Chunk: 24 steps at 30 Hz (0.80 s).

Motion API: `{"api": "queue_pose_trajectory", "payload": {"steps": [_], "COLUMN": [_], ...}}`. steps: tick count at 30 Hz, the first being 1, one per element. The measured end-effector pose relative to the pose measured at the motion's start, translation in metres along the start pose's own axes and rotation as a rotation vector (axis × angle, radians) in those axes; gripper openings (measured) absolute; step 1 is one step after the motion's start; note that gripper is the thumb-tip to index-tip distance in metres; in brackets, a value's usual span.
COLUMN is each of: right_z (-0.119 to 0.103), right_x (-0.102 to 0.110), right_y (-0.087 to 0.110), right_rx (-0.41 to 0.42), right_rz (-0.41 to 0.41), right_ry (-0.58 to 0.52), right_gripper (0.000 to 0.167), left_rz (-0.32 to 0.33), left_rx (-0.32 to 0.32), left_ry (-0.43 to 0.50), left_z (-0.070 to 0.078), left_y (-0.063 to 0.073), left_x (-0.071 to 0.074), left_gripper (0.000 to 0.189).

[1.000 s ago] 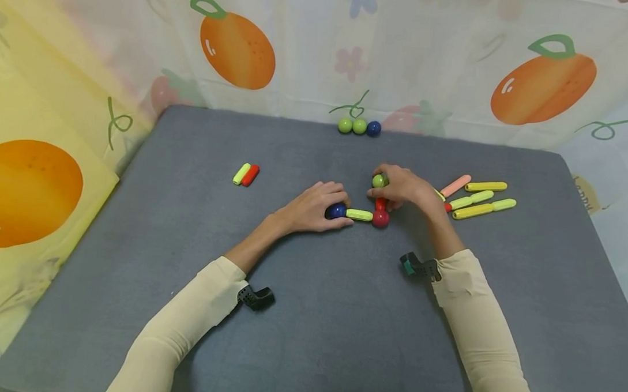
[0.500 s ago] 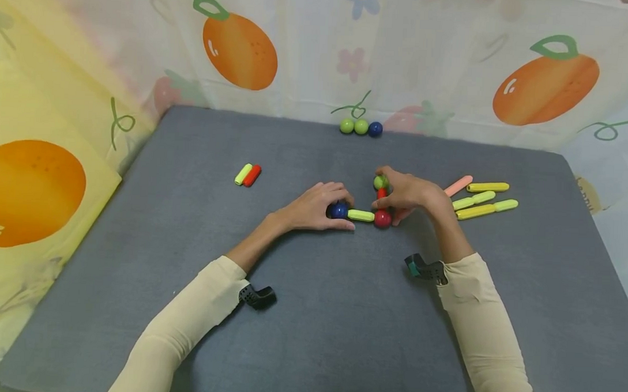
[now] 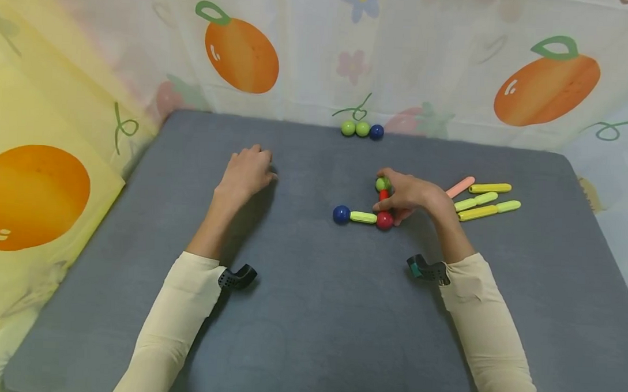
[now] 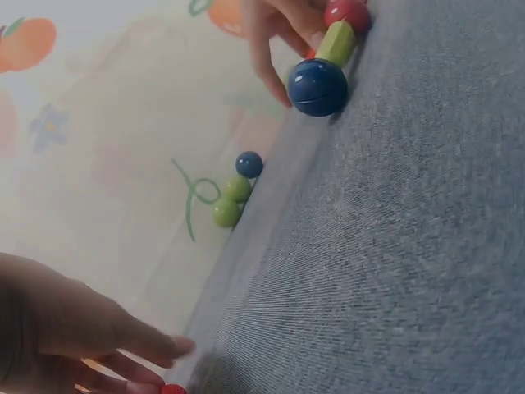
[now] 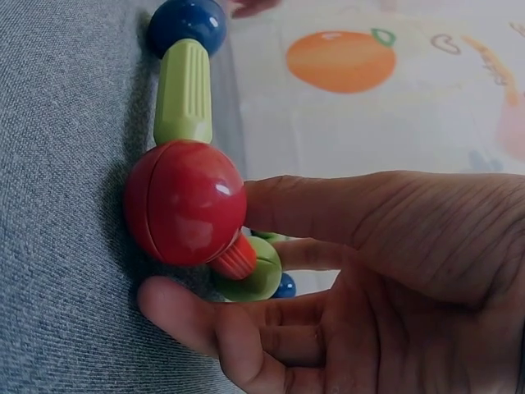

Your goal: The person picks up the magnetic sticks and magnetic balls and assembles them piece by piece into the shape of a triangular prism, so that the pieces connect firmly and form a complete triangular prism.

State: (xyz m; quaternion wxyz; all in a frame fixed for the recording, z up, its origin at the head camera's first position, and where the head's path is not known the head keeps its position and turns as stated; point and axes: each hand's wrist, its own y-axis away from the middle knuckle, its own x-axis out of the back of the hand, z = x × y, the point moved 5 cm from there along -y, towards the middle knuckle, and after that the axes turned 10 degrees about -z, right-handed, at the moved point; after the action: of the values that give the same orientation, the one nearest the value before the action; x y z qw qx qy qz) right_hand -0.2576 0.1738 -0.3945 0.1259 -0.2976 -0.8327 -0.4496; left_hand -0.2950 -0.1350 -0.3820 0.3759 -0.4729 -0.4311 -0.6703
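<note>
In the head view, an L-shaped ball-and-rod piece lies on the table. Its blue ball (image 3: 341,215), yellow-green rod (image 3: 363,217) and red ball (image 3: 384,220) form one arm; a red rod (image 3: 384,195) leads up to a green ball (image 3: 383,184). My right hand (image 3: 410,192) holds the piece from the right, forefinger at the green ball, thumb beside the red ball in the right wrist view. Over at the left, my left hand (image 3: 246,172) is lowered with loosely bent fingers. The left wrist view shows its fingertips right at a short red rod (image 4: 173,389), mostly hidden.
Two green balls (image 3: 355,128) and a blue ball (image 3: 377,132) line the back edge by the printed curtain (image 3: 308,57). Right of my right hand lie a pink rod (image 3: 461,187) and several yellow and yellow-green rods (image 3: 489,188).
My left hand has let go of the blue ball and moved left and back, over the short rods there. My right hand slid slightly down along the red rod, then stayed on the piece.
</note>
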Motion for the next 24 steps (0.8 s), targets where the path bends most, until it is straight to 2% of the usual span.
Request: {"api": "queue_pose_trajectory", "payload": {"steps": [2,6,13,18,21,24], "right_z": [0.001,0.002,0.001,0.001,0.001,0.001], "right_x": [0.0,0.0,0.0,0.001,0.001,0.0], "right_y": [0.0,0.001,0.0,0.0,0.0,0.0], "right_rx": [0.001,0.008,0.011,0.008,0.006,0.009], "right_rz": [-0.004,0.001,0.004,0.005,0.002,-0.003], "right_ry": [0.001,0.005,0.009,0.0,0.002,0.001], "right_gripper": [0.083,0.082,0.082,0.083,0.082,0.082], "left_rz": [-0.028,-0.042,-0.062,-0.078,-0.084,-0.048], "left_rx": [0.005,-0.001,0.057,0.04,-0.021,-0.153], "left_ry": [-0.014,0.016,0.011,0.015,0.055,0.196], "left_z": [-0.002,-0.002,-0.003,-0.004,0.0,0.018], "left_y": [0.001,0.0,0.003,0.001,0.001,-0.003], "left_x": [-0.002,-0.001,-0.002,-0.005,-0.004,-0.004], "left_gripper": [0.033,0.032,0.022,0.015,0.02,0.025]}}
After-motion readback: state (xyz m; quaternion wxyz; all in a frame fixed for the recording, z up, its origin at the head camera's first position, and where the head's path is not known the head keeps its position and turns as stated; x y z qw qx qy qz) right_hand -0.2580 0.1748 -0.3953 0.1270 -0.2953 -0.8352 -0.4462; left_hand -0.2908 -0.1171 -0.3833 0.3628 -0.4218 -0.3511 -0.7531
